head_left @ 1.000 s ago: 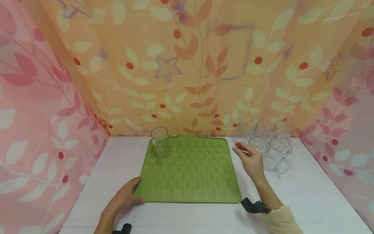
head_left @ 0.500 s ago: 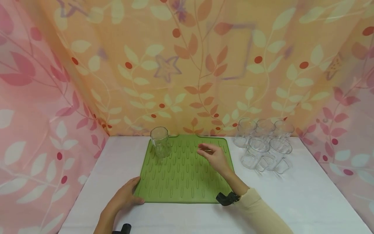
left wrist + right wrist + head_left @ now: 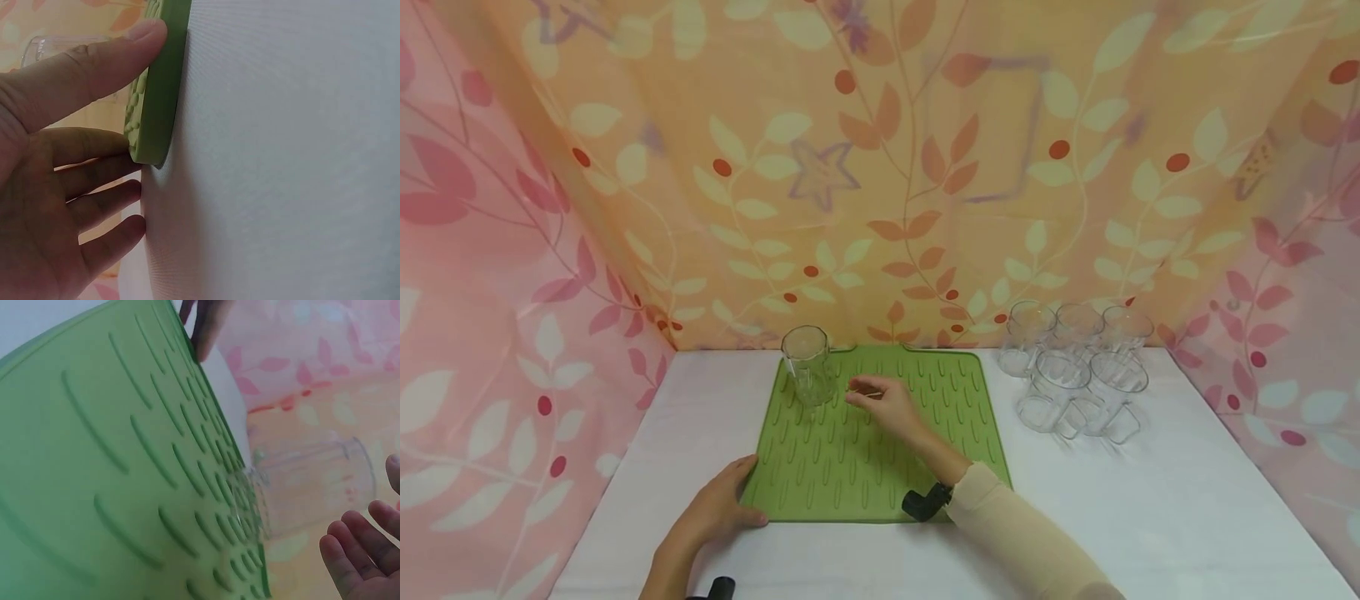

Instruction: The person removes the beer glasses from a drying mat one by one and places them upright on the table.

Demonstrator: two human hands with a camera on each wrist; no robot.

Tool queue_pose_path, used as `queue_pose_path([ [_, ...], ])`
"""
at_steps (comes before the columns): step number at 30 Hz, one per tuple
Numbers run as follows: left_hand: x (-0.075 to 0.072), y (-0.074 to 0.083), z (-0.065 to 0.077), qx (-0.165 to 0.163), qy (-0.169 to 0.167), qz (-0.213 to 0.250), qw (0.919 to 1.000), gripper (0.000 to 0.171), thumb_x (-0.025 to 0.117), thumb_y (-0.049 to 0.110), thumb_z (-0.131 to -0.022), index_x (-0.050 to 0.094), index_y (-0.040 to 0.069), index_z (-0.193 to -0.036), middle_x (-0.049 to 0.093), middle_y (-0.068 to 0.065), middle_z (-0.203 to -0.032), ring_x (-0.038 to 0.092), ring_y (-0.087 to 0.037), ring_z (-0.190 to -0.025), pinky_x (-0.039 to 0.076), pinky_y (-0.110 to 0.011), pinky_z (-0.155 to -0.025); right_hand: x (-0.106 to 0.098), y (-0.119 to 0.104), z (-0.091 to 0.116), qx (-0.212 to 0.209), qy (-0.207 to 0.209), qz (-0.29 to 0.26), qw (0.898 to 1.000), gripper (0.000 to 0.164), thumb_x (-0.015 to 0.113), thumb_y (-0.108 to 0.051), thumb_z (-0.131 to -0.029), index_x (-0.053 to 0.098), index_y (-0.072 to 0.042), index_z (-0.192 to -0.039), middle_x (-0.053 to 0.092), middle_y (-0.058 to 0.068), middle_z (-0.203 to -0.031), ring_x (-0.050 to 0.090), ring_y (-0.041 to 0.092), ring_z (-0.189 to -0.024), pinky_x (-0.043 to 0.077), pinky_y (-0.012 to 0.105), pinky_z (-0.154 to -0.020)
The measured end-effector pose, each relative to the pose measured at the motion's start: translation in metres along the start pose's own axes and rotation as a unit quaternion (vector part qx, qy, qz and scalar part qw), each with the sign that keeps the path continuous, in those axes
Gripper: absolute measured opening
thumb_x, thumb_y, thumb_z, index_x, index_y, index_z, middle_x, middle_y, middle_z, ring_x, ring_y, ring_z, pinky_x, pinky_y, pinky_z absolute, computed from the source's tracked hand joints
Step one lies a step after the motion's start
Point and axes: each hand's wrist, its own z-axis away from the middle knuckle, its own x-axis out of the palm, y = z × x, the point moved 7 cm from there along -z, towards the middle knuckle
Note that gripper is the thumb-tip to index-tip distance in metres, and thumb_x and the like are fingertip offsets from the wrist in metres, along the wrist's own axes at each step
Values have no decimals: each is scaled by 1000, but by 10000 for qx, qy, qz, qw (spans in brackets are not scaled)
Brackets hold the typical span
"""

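A green mat (image 3: 880, 467) with raised ridges lies on the white table. My left hand (image 3: 718, 502) rests at its near left corner; in the left wrist view the thumb (image 3: 94, 78) touches the front edge and the fingertips meet the side edge. A clear drinking glass (image 3: 808, 367) stands upright on the mat's far left corner. My right hand (image 3: 891, 408) hovers over the mat just right of this glass, holding nothing. In the right wrist view its fingers (image 3: 356, 544) are spread loosely apart, near the glass (image 3: 312, 487).
Several clear glasses (image 3: 1063, 371) stand close together on the white table (image 3: 1210, 517) right of the mat, towards the back. A patterned orange cloth (image 3: 917, 192) hangs behind the table, with pink cloth (image 3: 482, 292) along the sides.
My right hand has moved left, from beside the group of glasses across the mat to near the single glass. The left hand keeps its place at the corner.
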Motion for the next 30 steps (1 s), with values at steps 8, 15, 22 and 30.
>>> queue_pose_path([
  [8, -1, 0, 0, 53, 22, 35, 10000, 105, 91, 23, -58, 39, -9, -143, 39, -30, -148, 35, -53, -135, 33, -66, -108, 35, 2, -13, -75, -64, 35, 9999, 32, 69, -16, -90, 68, 4, -115, 71, 20, -110, 69, 32, -102, 58, 29, -85],
  [15, -3, 3, 1, 194, 45, 81, 9998, 103, 91, 22, -59, 40, -9, -142, 41, -29, -147, 37, -51, -135, 35, -64, -108, 58, 9, -20, -34, 100, -167, 9998, 30, 70, -15, -89, 70, 4, -113, 72, 19, -110, 69, 32, -103, 58, 29, -85],
  [22, -2, 2, 0, 194, 82, 94, 9997, 103, 91, 21, -58, 40, -9, -142, 41, -30, -147, 37, -51, -135, 34, -64, -109, 75, 11, -24, -107, 195, -457, 9987, 27, 67, -8, -91, 68, 9, -111, 71, 25, -107, 69, 34, -100, 59, 27, -81],
  [30, -1, 1, 0, 198, 138, 132, 9996, 103, 91, 21, -57, 41, -9, -142, 42, -29, -146, 38, -51, -135, 33, -63, -109, 83, 15, -23, -185, 149, -667, 9975, 24, 66, -5, -91, 68, 12, -108, 71, 27, -105, 70, 33, -96, 60, 26, -78],
])
